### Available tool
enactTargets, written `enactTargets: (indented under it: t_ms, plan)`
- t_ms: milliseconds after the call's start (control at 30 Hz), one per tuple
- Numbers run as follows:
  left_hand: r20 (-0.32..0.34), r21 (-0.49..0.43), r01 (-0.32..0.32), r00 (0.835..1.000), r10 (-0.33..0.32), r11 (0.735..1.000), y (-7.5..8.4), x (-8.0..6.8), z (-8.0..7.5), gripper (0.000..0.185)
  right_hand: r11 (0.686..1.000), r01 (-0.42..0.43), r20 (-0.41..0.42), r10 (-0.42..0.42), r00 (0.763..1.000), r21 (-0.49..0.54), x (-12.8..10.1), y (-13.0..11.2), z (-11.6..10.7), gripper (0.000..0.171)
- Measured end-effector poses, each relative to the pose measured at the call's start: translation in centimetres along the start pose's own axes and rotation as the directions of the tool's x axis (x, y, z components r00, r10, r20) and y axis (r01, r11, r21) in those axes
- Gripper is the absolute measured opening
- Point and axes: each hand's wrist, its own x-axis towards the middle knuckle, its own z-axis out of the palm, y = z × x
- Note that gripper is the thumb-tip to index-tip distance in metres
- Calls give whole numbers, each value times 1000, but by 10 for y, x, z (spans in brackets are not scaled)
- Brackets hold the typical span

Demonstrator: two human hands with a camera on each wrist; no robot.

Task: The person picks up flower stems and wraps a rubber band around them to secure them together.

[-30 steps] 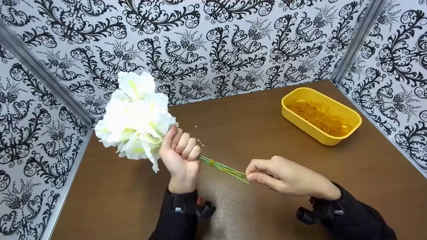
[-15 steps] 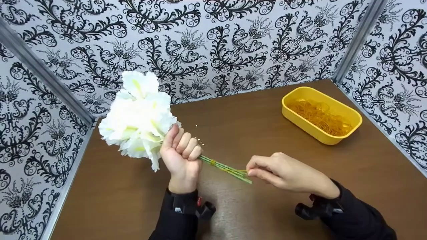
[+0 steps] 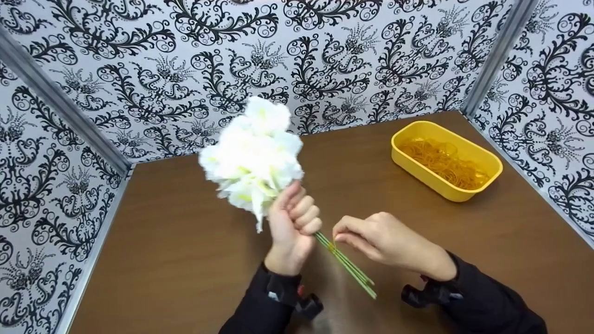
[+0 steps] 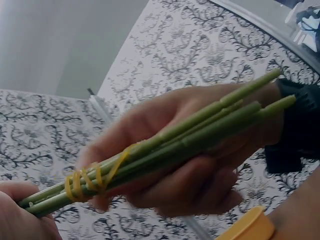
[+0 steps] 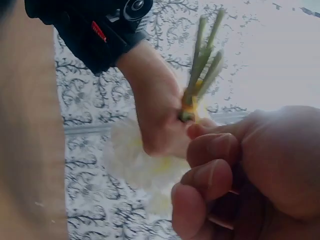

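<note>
A bunch of white artificial-looking flowers (image 3: 255, 160) tilts up to the left over the table. My left hand (image 3: 293, 225) grips its green stems (image 3: 355, 271) just below the blooms, and the cut ends point down to the right. A yellow rubber band (image 4: 82, 182) is wound several times round the stems, close below that hand. My right hand (image 3: 387, 239) is beside the wound part, thumb and forefinger pinching a stretched loop of the band (image 5: 193, 104). In the left wrist view the right hand (image 4: 185, 190) lies partly hidden behind the stems.
A yellow plastic bin (image 3: 424, 176) full of loose rubber bands (image 3: 445, 160) stands at the back right of the brown table (image 3: 185, 260). Patterned panels (image 3: 325, 60) enclose the table at the back and both sides.
My left hand has carried the bunch to the right, and the stems now slope more steeply. The right hand has moved slightly left, from near the stem ends to beside the wound band.
</note>
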Motion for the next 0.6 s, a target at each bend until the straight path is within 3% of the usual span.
enactTargets:
  t_ms: [100,300,600]
  plan:
    - [-18,-2,6,1000,-6,1000,-5,2,-3,49,998,-4,-30,6,1000,70,2,2,8,4]
    - [-24,-43,-74,997,73,996,-3,5,-5,49,985,-62,-90,77,993,161,4,0,11,15]
    - [-91,22,-60,994,62,998,-2,12,-11,48,969,-159,57,150,987,188,2,0,20,17]
